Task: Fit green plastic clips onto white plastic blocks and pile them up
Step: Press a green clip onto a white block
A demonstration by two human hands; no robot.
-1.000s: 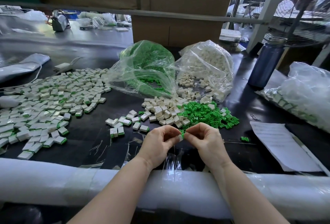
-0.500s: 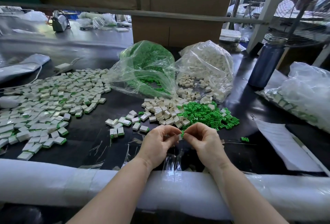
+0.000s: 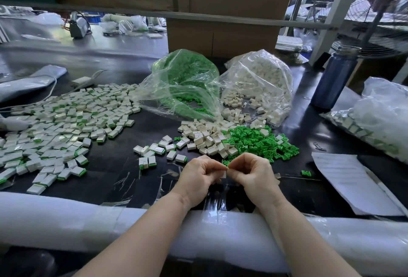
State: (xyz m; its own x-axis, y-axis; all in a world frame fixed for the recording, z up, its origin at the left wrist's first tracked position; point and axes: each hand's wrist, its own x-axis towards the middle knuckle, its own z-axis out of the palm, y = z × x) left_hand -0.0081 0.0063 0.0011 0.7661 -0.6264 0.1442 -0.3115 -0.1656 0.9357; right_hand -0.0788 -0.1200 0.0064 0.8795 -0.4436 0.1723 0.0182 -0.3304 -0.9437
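Observation:
My left hand (image 3: 199, 175) and my right hand (image 3: 254, 174) meet fingertip to fingertip over the black table, near its padded front edge. Between them they pinch a small white block (image 3: 223, 174); only a sliver of it shows, and any clip on it is hidden by the fingers. Just beyond the hands lie a heap of loose white blocks (image 3: 206, 136) and a heap of green clips (image 3: 256, 139). A wide spread of fitted blocks (image 3: 59, 126) covers the table's left side.
Two open clear bags stand behind the heaps, one of green clips (image 3: 185, 82) and one of white blocks (image 3: 256, 82). A blue bottle (image 3: 335, 78) and a third bag (image 3: 379, 113) are at the right, a paper sheet (image 3: 348, 179) near the front right. White padding (image 3: 66, 219) lines the table edge.
Both hands stay together in the same spot. The green clip seen at the fingertips earlier is now out of sight, and a white edge of the block shows instead.

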